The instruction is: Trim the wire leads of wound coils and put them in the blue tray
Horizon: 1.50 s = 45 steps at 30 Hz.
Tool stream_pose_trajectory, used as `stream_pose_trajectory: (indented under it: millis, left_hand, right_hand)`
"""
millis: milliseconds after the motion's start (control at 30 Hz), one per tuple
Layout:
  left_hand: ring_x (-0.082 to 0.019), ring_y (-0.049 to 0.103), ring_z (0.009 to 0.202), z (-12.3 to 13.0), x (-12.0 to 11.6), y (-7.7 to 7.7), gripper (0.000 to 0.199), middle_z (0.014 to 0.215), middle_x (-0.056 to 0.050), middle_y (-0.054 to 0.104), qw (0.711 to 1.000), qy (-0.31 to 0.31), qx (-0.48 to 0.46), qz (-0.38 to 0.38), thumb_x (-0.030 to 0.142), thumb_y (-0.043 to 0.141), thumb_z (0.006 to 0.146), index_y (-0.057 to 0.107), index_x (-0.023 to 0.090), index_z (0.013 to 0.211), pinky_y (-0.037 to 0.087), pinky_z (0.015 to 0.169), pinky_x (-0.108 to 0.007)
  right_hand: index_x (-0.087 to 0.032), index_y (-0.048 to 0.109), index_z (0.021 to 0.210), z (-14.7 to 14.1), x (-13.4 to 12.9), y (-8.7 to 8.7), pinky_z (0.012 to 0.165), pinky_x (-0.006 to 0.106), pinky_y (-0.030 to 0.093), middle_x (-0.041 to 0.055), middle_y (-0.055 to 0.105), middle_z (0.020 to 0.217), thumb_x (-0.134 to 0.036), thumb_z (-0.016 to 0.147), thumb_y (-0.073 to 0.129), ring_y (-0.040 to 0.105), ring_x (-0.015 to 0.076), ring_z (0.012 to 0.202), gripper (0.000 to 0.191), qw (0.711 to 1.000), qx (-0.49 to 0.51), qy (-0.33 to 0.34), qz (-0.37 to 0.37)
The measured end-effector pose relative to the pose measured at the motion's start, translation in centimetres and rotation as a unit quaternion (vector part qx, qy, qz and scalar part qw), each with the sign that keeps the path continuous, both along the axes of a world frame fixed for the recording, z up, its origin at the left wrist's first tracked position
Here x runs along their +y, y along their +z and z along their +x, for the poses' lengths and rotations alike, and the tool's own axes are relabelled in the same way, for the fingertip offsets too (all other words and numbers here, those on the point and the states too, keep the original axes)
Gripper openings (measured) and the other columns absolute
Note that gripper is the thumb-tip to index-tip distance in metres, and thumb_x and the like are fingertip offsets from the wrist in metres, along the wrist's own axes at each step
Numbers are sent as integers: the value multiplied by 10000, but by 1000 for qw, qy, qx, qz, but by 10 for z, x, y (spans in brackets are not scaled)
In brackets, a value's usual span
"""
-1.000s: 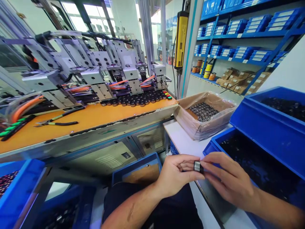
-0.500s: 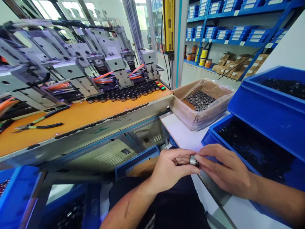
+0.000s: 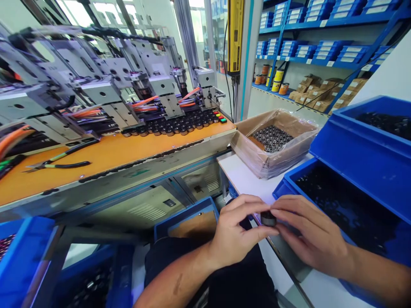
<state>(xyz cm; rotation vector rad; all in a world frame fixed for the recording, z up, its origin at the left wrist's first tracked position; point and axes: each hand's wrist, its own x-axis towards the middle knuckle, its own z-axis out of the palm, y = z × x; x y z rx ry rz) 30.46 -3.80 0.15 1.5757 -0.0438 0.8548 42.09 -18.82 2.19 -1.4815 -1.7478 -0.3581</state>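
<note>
Between my two hands is a small round dark part [image 3: 268,218], short and cylindrical, with a smooth side. My left hand [image 3: 237,226] pinches it from the left, thumb below and fingers above. From the right, the fingertips of my right hand [image 3: 308,231] press against the same part. Both hands are above my lap, beside the white table [image 3: 236,169]. Close to my right hand stands a blue bin [image 3: 289,177] of small black pieces. The finer details of the held part are too small to make out.
A cardboard box [image 3: 257,164] lined with plastic holds many small metal parts. Rows of dark round parts [image 3: 170,127] line the orange bench [image 3: 128,149] below the machine [image 3: 102,92]. Pliers [image 3: 61,164] lie at its left. More blue bins [image 3: 362,149] stand at right and lower left.
The held part has turned: its shiny silver side showed before, and a dark side shows now. My hands have shifted slightly right, and the view has moved a little.
</note>
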Motion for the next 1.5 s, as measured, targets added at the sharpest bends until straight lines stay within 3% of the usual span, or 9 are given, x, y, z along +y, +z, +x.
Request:
stream_pose_trajectory:
  millis: [100,233,433,667,800,933,1133,1367,1500]
  left_hand:
    - [-151,718,738,-3,7,1,309,821,-76,763,990,39,-13,138,149,865,642,785,176,938,589,714,-226]
    - [-150,720,743,-5,3,-6,318,831,-78,763,989,53,-20,133,150,840,680,775,183,989,580,707,-220]
    - [-164,656,872,3,-5,-14,378,960,-86,709,995,-33,54,-82,265,889,625,766,176,971,538,810,-265]
    - [-131,680,830,9,-2,-24,423,873,-62,734,888,-286,93,-349,422,724,825,671,207,1186,503,843,-256]
    - [-204,640,1074,5,9,-21,486,1180,-131,678,969,-194,69,-140,360,715,837,603,211,1286,495,955,-322]
    - [-164,663,938,5,17,-12,321,1020,-114,702,992,-54,-8,116,215,756,797,701,156,1107,534,856,-260]
    - [-142,702,801,11,14,-15,205,876,-84,738,986,-3,-68,152,238,730,822,720,149,1006,576,745,-240]
    - [-129,621,764,14,7,-25,455,842,-51,685,995,-63,61,-53,369,883,634,711,142,989,500,718,-243]
    - [-135,656,766,15,6,-29,458,808,-46,701,921,-238,106,-290,417,807,739,671,160,1093,483,756,-262]
  right_hand:
    - [-121,598,1191,-2,0,3,864,370,585,118,642,1067,45,893,544,622,222,1025,345,999,44,3,-27]
    - [-130,607,1175,-3,1,3,826,352,597,108,656,1031,9,905,545,640,213,977,310,998,45,-3,-34]
    - [-115,594,1196,0,1,-2,851,410,572,128,637,1032,27,881,584,623,241,980,346,1000,-22,-9,2]
    - [-111,600,1137,5,4,3,827,340,568,131,617,1049,-35,924,593,607,224,999,225,999,11,-30,-8]
    - [-120,592,1161,5,4,3,839,332,563,119,617,1046,-43,931,596,604,217,991,243,999,4,-31,-9]
    - [-81,579,1171,3,3,-1,853,343,536,130,596,1050,-35,942,583,576,220,997,234,999,1,-27,-26]
    - [-39,561,1156,0,0,-2,863,346,507,144,584,1058,-4,957,534,541,215,1001,204,998,-18,-20,-50]
    - [2,553,1155,5,1,-7,890,396,481,156,559,1084,22,923,586,524,244,1033,235,997,-71,-25,-31]
    - [-28,561,1161,6,3,-4,937,364,470,150,555,1117,-63,944,635,529,233,1070,232,997,-51,-61,-23]
